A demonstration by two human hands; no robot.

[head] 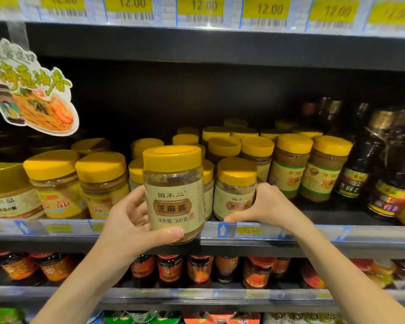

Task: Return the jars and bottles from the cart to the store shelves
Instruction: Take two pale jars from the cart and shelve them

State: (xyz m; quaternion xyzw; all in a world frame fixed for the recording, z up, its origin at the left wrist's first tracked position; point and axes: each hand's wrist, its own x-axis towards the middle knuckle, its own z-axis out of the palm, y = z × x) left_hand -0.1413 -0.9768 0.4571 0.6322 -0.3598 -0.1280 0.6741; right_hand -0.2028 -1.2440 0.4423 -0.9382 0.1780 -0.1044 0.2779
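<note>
My left hand point(131, 220) grips a yellow-lidded sesame paste jar point(173, 192) with a beige label, held upright just in front of the shelf edge point(290, 232). My right hand point(260, 206) curls round a second jar of the same kind point(235, 185) that stands on the shelf to the right, thumb along its base. Behind both stand several more yellow-lidded jars point(222, 143). The cart is out of view.
Other yellow-lidded jars point(101, 181) fill the shelf at left, green-banded ones point(290, 164) and dark sauce bottles point(360, 169) at right. A noodle advert card point(33, 90) hangs at upper left. Red-lidded jars point(197, 270) line the shelf below. Price tags point(201, 8) run overhead.
</note>
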